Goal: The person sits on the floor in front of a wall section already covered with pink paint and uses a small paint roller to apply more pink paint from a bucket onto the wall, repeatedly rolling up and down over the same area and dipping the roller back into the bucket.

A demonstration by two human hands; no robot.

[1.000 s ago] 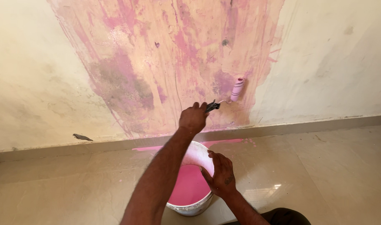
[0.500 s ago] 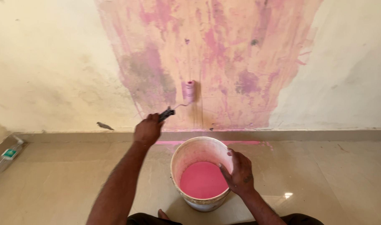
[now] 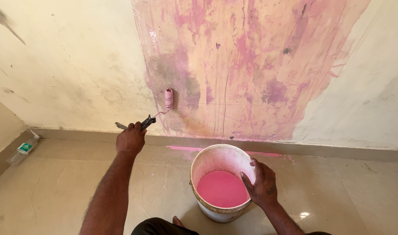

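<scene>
- My left hand (image 3: 130,139) is closed tight around the dark handle of a small paint roller (image 3: 169,99), arm stretched out toward the wall (image 3: 68,65).
- From my view, the roller's pink-soaked sleeve stands upright and presses against the wall, low down, at the left edge of the streaky pink patch (image 3: 247,65). A bent wire frame joins the sleeve to the handle in my fist.
- My right hand (image 3: 262,182) grips the near right rim of a white bucket (image 3: 216,159), fingers hooked over the edge on the inside, thumb up along the rim.
- The bucket sits on the tiled floor (image 3: 55,187), just in front of the skirting and to the right of my left arm. It holds pink paint (image 3: 222,188) that covers the bottom, and its inner walls are smeared with the same pink.
- A pink stripe of paint (image 3: 183,149) lies on the floor along the skirting, just behind the bucket.
- The patch on the wall is uneven, with darker purple blotches and thin runs down toward the skirting; the wall to either side is a plain cream with some scuffs.
- Far to the left, a clear plastic bottle (image 3: 24,148) lies on the floor in the corner, well apart from both hands.
- At the bottom edge I see a bit of dark clothing (image 3: 157,227) between my arms.
</scene>
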